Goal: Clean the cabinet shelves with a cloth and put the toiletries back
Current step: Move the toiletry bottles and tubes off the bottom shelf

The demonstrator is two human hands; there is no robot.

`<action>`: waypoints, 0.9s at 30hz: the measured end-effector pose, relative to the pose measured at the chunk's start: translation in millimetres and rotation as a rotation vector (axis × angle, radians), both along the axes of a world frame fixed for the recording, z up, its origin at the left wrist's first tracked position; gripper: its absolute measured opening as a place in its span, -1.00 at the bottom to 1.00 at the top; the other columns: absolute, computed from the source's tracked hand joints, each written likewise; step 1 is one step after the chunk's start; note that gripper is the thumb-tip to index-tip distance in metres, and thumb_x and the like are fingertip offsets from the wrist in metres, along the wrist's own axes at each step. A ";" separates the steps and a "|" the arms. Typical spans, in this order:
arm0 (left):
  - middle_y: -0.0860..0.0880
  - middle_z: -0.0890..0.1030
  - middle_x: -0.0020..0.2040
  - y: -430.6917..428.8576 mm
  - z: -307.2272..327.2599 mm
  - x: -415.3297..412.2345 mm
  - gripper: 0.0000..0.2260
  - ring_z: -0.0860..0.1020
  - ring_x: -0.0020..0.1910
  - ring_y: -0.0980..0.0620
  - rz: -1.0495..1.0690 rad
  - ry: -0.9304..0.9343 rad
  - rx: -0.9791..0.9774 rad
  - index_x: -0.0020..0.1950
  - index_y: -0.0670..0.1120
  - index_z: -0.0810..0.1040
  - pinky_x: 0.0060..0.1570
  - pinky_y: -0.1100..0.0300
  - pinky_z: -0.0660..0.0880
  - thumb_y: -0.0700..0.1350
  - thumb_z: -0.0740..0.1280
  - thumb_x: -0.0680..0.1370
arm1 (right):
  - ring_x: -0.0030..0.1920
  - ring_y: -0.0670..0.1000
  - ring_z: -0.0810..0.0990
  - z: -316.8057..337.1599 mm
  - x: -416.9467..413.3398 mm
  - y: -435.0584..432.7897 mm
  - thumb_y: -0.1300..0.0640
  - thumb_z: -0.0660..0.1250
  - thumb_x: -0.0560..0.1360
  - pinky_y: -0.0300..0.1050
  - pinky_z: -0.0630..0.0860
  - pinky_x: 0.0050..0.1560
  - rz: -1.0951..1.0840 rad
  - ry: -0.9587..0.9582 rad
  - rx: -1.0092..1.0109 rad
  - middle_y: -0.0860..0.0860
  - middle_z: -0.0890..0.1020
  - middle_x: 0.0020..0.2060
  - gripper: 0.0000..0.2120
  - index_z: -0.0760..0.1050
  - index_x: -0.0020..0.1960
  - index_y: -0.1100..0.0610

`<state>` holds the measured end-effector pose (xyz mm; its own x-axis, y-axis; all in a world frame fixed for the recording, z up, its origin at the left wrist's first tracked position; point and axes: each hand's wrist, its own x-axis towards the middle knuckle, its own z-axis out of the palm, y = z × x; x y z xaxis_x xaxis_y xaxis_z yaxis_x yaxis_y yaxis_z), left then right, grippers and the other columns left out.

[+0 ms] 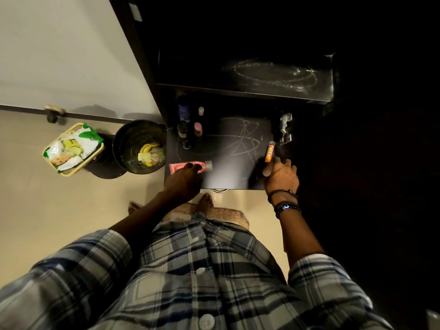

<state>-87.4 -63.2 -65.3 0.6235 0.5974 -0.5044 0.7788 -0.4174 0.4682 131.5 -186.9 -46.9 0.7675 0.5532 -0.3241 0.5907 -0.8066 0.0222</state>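
With the left hand (183,178) pinching the pink tube (190,166) lying at the lower shelf's (228,167) front-left edge and the right hand (282,175) closed around an orange tube (270,152), each would best be stood beside the bottles (188,125) at the back-left.

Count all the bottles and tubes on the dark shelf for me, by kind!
Upright bottles at the back left: about 5, dark and hard to separate, including the pink-capped bottle.
Pink tube, under the left hand: 1.
Orange tube, in the right hand: 1.
Total: about 7.
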 end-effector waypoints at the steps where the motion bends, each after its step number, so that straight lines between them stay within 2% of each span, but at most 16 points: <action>1: -0.16 0.46 0.30 -0.3 0.4 -0.6 -0.64 0.53 0.08 -0.21 0.009 -0.003 -0.004 0.37 -0.07 0.37 -0.13 0.03 0.48 -0.08 0.24 0.57 | 0.14 0.24 0.49 -1.4 4.3 0.3 0.23 0.28 0.48 0.03 0.50 0.04 -0.007 0.040 0.032 0.20 0.50 0.14 -0.68 0.48 0.23 0.15; 4: -0.17 0.46 0.30 -0.4 1.8 -5.0 -0.63 0.53 0.09 -0.22 0.039 -0.026 -0.015 0.36 -0.10 0.38 -0.14 0.03 0.46 -0.12 0.27 0.55 | 0.08 0.22 0.55 -8.9 12.3 6.9 0.22 0.21 0.53 -0.08 0.50 -0.01 -0.004 0.105 0.127 0.18 0.58 0.06 -0.79 0.56 0.10 0.14; 6: -0.18 0.44 0.31 1.1 2.7 -8.6 -0.61 0.52 0.11 -0.24 0.055 -0.030 -0.011 0.36 -0.13 0.38 -0.12 0.03 0.45 -0.17 0.27 0.53 | 0.06 0.19 0.57 -6.8 7.4 20.9 0.22 0.19 0.55 -0.16 0.44 -0.06 -0.004 0.217 0.223 0.15 0.60 0.03 -0.80 0.57 0.06 0.11; 9: -0.17 0.42 0.33 3.6 2.9 -15.4 -0.56 0.50 0.16 -0.24 0.078 -0.023 -0.010 0.37 -0.14 0.36 -0.07 0.01 0.46 -0.19 0.30 0.49 | 0.06 0.21 0.58 9.4 -16.7 53.2 0.31 0.25 0.47 -0.04 0.48 0.05 0.212 0.313 0.352 0.20 0.63 0.00 -0.75 0.56 0.10 0.14; 11: -0.16 0.41 0.33 5.3 1.8 -21.2 -0.51 0.49 0.17 -0.24 0.085 -0.015 -0.011 0.39 -0.13 0.34 -0.04 -0.03 0.47 -0.17 0.34 0.47 | 0.02 0.20 0.60 14.7 -36.0 81.6 0.29 0.26 0.47 -0.01 0.49 0.01 0.281 0.368 0.421 0.22 0.64 -0.01 -0.77 0.57 0.10 0.19; 13: -0.16 0.42 0.33 6.9 0.7 -27.2 -0.49 0.50 0.16 -0.25 0.091 -0.021 0.004 0.39 -0.13 0.34 -0.06 -0.03 0.47 -0.16 0.36 0.46 | -0.03 0.20 0.60 6.1 -53.2 107.0 0.18 0.22 0.49 -0.07 0.48 -0.09 0.320 0.433 0.369 0.18 0.64 -0.03 -0.78 0.55 0.09 0.14; 16: -0.16 0.43 0.31 8.4 0.7 -33.9 -0.50 0.51 0.12 -0.26 0.109 -0.033 0.012 0.37 -0.14 0.36 -0.10 -0.01 0.46 -0.16 0.36 0.45 | -0.09 0.15 0.56 -6.8 -71.4 130.9 0.06 0.15 0.58 -0.28 0.31 -0.26 0.316 0.551 0.337 0.09 0.62 -0.10 -0.79 0.53 0.06 0.08; 18: -0.16 0.44 0.29 8.1 0.6 -36.6 -0.52 0.52 0.11 -0.26 0.130 -0.038 0.014 0.36 -0.14 0.37 -0.11 0.00 0.46 -0.16 0.36 0.46 | -0.05 0.16 0.57 -13.7 -77.8 135.4 0.07 0.09 0.62 -0.25 0.33 -0.19 0.378 0.531 0.350 0.12 0.62 -0.08 -0.75 0.52 0.09 0.12; 19: -0.16 0.44 0.29 8.0 0.1 -37.8 -0.53 0.52 0.11 -0.26 0.139 -0.040 0.014 0.36 -0.14 0.37 -0.11 0.00 0.46 -0.16 0.36 0.46 | -0.07 0.16 0.56 -13.8 -80.2 135.4 0.08 0.08 0.62 -0.16 0.38 -0.14 0.413 0.497 0.330 0.16 0.62 -0.05 -0.74 0.51 0.10 0.14; 20: -0.15 0.44 0.29 8.0 -0.2 -38.4 -0.54 0.52 0.11 -0.25 0.147 -0.040 0.013 0.36 -0.14 0.37 -0.10 -0.01 0.46 -0.15 0.35 0.47 | -0.14 0.13 0.52 -14.8 -80.8 134.5 0.06 0.06 0.61 -0.10 0.38 -0.12 0.430 0.465 0.321 0.17 0.60 -0.07 -0.72 0.52 0.06 0.11; 22: -0.15 0.44 0.29 8.3 -0.9 -39.0 -0.54 0.52 0.11 -0.25 0.150 -0.044 0.010 0.35 -0.13 0.37 -0.10 -0.02 0.47 -0.14 0.35 0.47 | -0.25 0.06 0.42 -10.9 -81.4 132.4 -0.03 0.00 0.62 -0.10 0.33 -0.17 0.491 0.481 0.374 0.09 0.54 -0.19 -0.65 0.49 -0.16 0.01; 23: -0.15 0.44 0.29 8.6 -1.4 -38.8 -0.55 0.52 0.10 -0.25 0.149 -0.047 0.010 0.35 -0.13 0.37 -0.10 -0.02 0.47 -0.14 0.35 0.47 | -0.22 0.10 0.45 -9.4 -79.1 130.2 -0.02 0.04 0.61 -0.06 0.36 -0.16 0.537 0.465 0.384 0.10 0.53 -0.17 -0.69 0.50 -0.15 0.00; 24: -0.15 0.44 0.29 9.2 -1.7 -38.4 -0.55 0.52 0.10 -0.25 0.146 -0.051 0.007 0.35 -0.13 0.37 -0.11 -0.02 0.46 -0.14 0.35 0.47 | -0.11 0.19 0.50 -7.3 -76.5 127.0 0.02 0.12 0.60 0.00 0.42 -0.10 0.592 0.430 0.389 0.17 0.56 -0.07 -0.76 0.54 -0.02 0.06; 25: -0.16 0.44 0.29 9.8 -2.1 -38.0 -0.54 0.52 0.10 -0.25 0.143 -0.056 0.005 0.35 -0.13 0.37 -0.11 -0.02 0.46 -0.14 0.36 0.47 | 0.01 0.23 0.52 -4.8 -72.8 123.6 0.03 0.19 0.58 0.04 0.47 -0.01 0.618 0.411 0.377 0.20 0.57 0.07 -0.74 0.51 0.15 0.15; 26: -0.16 0.44 0.29 10.2 -2.6 -37.3 -0.54 0.53 0.10 -0.25 0.139 -0.059 0.004 0.36 -0.13 0.37 -0.11 -0.02 0.47 -0.14 0.36 0.47 | 0.09 0.22 0.52 -1.5 -68.0 118.9 -0.02 0.23 0.56 0.04 0.49 0.03 0.591 0.404 0.407 0.19 0.56 0.15 -0.65 0.46 0.26 0.15; 27: -0.16 0.43 0.29 10.5 -3.1 -36.6 -0.52 0.52 0.10 -0.26 0.135 -0.062 0.002 0.37 -0.14 0.36 -0.10 -0.03 0.47 -0.14 0.36 0.47 | 0.11 0.19 0.53 2.1 -61.9 113.4 -0.09 0.22 0.55 0.02 0.50 0.04 0.525 0.390 0.439 0.16 0.56 0.16 -0.60 0.44 0.30 0.11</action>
